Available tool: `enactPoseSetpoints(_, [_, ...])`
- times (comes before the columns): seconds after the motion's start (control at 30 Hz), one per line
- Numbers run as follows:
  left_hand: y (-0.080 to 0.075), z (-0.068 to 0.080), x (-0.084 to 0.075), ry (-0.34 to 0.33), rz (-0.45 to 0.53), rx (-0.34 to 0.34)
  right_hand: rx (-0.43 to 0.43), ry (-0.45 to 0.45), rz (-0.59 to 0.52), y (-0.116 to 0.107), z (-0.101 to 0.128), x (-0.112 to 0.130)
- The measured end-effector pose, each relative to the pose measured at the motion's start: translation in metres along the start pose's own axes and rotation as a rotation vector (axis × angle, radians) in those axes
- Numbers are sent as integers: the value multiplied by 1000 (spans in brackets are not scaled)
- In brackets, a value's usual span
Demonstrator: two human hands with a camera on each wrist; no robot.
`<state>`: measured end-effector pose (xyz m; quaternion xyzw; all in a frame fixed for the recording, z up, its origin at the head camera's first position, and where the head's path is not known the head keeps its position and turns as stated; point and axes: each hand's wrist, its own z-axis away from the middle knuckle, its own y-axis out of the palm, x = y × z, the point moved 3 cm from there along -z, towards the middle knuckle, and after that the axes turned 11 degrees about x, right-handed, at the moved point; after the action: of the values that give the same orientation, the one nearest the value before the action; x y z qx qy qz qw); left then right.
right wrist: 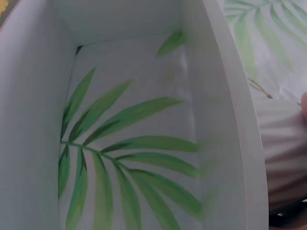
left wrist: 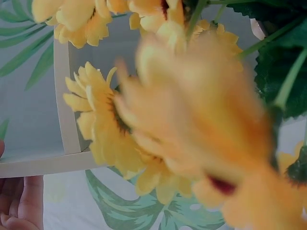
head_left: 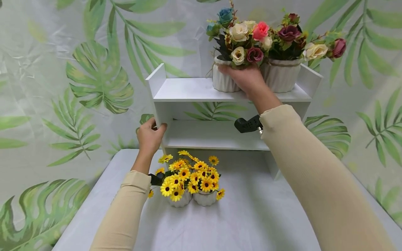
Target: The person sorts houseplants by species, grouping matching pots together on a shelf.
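Observation:
On the top board of a white shelf stand two ribbed white flower pots. My right hand holds the left flower pot, which carries cream, pink and blue artificial roses. This pot's side also shows at the right edge of the right wrist view, with a fingertip beside it. The other flower pot, with dark red and cream roses, stands close on the right. My left hand grips the shelf's left side panel, thumb in front and fingers on the outer side.
Two small white pots of yellow daisy-like flowers stand on the white-covered table, before the shelf's lower left. They fill much of the left wrist view. A leaf-printed cloth hangs behind.

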<state>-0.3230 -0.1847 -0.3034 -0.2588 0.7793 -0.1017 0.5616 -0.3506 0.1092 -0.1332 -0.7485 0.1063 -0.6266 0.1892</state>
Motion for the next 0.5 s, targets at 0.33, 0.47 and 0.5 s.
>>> enactPoseSetpoints(0.33, [2, 0, 0, -15, -4, -6, -26, -63, 414, -9, 47, -18])
enactPoseSetpoints(0.47, [1, 0, 0, -9, -12, -12, -198, -348, 362, -10, 84, -35])
enactPoseSetpoints(0.5, [2, -1, 0, -6, -15, -12, -243, -436, 357, -9, 93, -42])
